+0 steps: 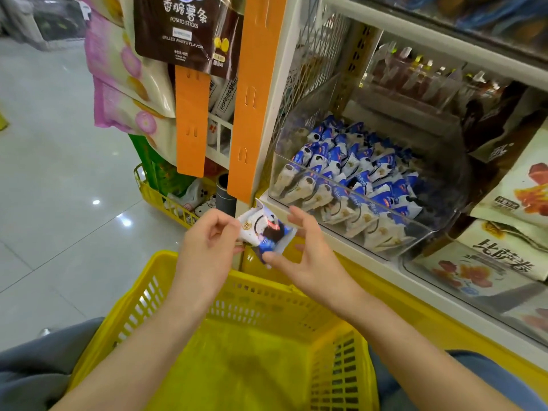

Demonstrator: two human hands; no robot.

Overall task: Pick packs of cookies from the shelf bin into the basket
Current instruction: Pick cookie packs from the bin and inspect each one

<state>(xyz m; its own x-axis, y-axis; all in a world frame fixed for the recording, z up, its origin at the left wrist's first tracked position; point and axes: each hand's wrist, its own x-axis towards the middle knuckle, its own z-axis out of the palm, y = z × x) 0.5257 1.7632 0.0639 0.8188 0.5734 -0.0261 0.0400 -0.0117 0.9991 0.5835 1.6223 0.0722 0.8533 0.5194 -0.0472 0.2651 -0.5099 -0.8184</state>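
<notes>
A small white-and-blue pack of cookies (264,231) hangs above the far rim of the yellow basket (178,292). My left hand (207,244) pinches its left edge. My right hand (308,253) touches its right side, thumb at the lower corner and fingers spread. The basket sits on my lap and nothing shows inside it. A clear shelf bin (427,229) to the right holds several more such packs (350,173).
Orange hanging strips (252,99) and bags of snacks hang at the shelf's end on the left. Larger snack bags (504,262) lie in bins to the right. Another yellow basket (154,197) with goods stands on the tiled floor.
</notes>
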